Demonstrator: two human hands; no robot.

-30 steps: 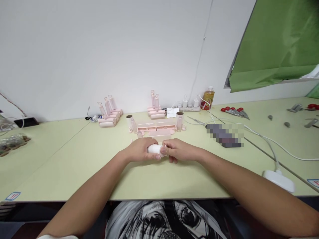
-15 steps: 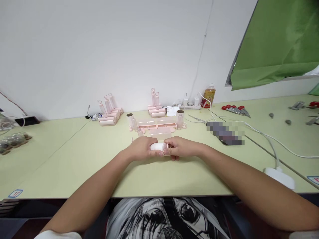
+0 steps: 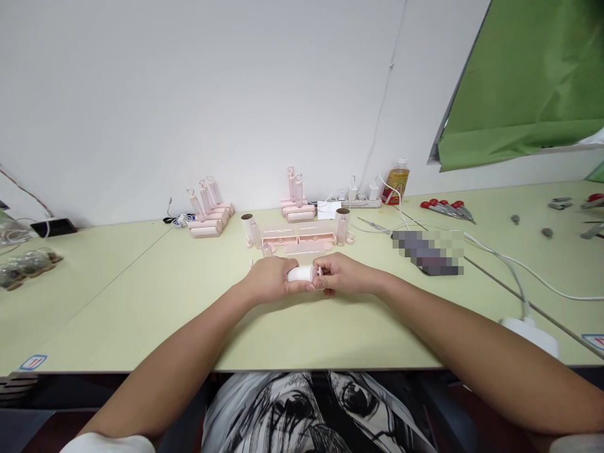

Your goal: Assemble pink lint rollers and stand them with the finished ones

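A white roll [image 3: 301, 274] with a pink end lies level between my hands above the table's middle. My left hand [image 3: 274, 279] is wrapped round its left end, thumb above and fingers below. At the right end, my right hand [image 3: 334, 275] pinches a small pink part [image 3: 319, 272] against the roll. Just behind my hands are open pink cases [image 3: 317, 239], clear pink covers [image 3: 304, 250] and two upright rolls with brown cores, one at the left [image 3: 246, 221] and one at the right [image 3: 343, 217].
Pink roller sets stand along the wall at the left [image 3: 206, 231] and centre [image 3: 300, 216]. A power strip [image 3: 361, 203], a bottle [image 3: 396, 182], scissors [image 3: 372, 224], a blurred dark object [image 3: 427, 255], red-tipped tools [image 3: 446, 209] and a white charger [image 3: 531, 335] are further right.
The roll and both hands have moved up slightly. The small pink part at the roll's right end now stands out more clearly by my right fingers.
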